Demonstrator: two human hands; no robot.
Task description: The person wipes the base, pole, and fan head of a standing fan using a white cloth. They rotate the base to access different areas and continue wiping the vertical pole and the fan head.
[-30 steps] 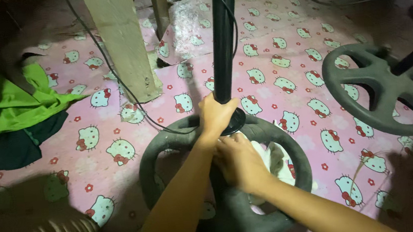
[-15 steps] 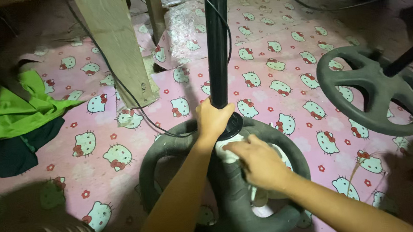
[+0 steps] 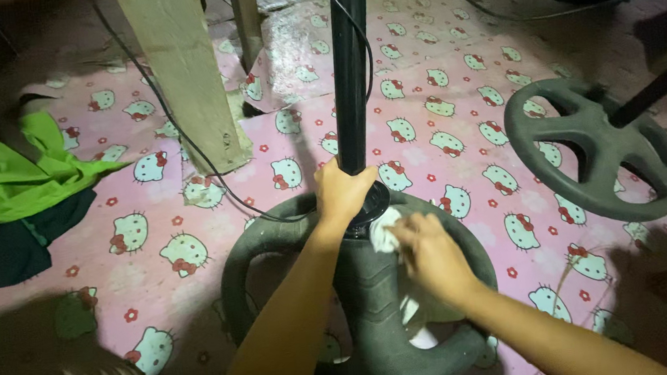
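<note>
A black upright pole (image 3: 351, 75) rises from a round dark-grey spoked stand base (image 3: 251, 249) on the floor. My left hand (image 3: 341, 192) is wrapped around the bottom of the pole, just above the base's hub. My right hand (image 3: 431, 255) presses a white cloth (image 3: 385, 232) against the base right beside the hub. More of the cloth hangs down through the opening under my right wrist.
A second spoked round base (image 3: 594, 147) with its own dark pole lies at the right. A wooden post (image 3: 182, 72) stands at upper left with a black cable (image 3: 213, 169) trailing past it. Green and dark fabric (image 3: 8, 185) lies at the left on the pink patterned floor covering (image 3: 453, 99).
My right hand has slid the white cloth up and to the right across the base toward the hub. My left hand stays clamped on the pole.
</note>
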